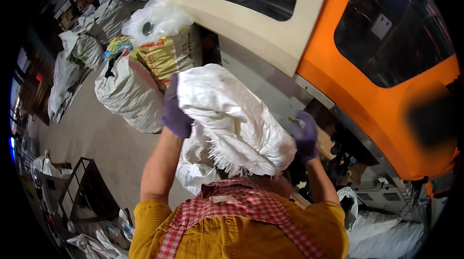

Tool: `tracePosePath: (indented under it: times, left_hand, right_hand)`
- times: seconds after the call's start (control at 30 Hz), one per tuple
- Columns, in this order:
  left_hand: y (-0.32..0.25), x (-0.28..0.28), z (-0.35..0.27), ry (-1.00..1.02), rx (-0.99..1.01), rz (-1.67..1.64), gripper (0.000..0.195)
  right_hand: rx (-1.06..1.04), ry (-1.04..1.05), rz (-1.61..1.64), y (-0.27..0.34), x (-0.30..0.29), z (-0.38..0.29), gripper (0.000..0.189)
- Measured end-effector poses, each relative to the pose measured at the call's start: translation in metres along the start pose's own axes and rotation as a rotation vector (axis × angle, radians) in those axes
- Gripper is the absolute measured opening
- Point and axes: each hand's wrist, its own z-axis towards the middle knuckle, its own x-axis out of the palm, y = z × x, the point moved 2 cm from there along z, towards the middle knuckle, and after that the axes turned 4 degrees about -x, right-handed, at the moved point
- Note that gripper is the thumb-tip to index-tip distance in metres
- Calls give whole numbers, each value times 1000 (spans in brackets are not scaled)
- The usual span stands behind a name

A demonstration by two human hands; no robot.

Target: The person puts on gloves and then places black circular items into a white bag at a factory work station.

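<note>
A white woven sack with a frayed edge is held up in front of my chest, its cloth folded and creased. My left hand, in a purple glove, grips its left side; the fingertips are partly hidden. At the sack's right lower end is my right hand, gloved the same way, with fingers curved and slightly blurred. Whether those fingers pinch the cloth cannot be made out. Below the raised sack, another white sack with printing shows partly.
A full white sack stands on the concrete floor at left, beside a yellow printed sack topped with clear plastic bags. A cream and orange machine rises ahead and right. A dark metal frame is lower left.
</note>
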Motion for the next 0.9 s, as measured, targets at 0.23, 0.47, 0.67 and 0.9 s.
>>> tracePosePath:
  times: [0.23,0.47,0.67,0.9]
  left_hand:
    - [39,51,-4,737,-548,174,41]
    - [84,-45,24,-155,-106,998,31]
    - [91,47,-89,-158,9,723,77]
    - [239,-18,-81,-591,-770,230,82]
  right_hand:
    - [97,307,323,-24,30,30,53]
    - [358,500,808,46,43,32,30]
    - [652,-210,1366,57,97,58,45]
    - [1108,159,1533,173,112,24,49]
